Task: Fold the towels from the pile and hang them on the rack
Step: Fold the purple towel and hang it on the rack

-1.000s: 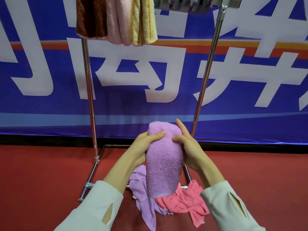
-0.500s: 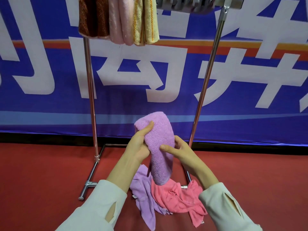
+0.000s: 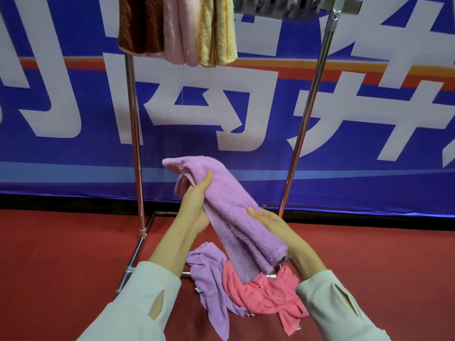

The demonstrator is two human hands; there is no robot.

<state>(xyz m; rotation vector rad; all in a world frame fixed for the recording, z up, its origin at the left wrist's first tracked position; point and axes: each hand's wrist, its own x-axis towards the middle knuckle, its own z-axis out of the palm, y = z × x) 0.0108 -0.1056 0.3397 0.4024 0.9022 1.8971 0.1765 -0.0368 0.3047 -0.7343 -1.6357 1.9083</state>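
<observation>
Now your left hand (image 3: 194, 205) clamps the folded lilac terry towel (image 3: 231, 212) high, your right hand (image 3: 273, 225) seemingly cupping it lower; its length slants down-right.

Bright, even light, soft faint shadows, slight overall softness, wide-angle bending toward the edges.

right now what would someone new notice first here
Both hands, left and right, hold a folded purple towel at centre. Behind stands a blue banner with big white characters. Three folded towels, brown, pink and yellow, hang from the rack at the top.
</observation>
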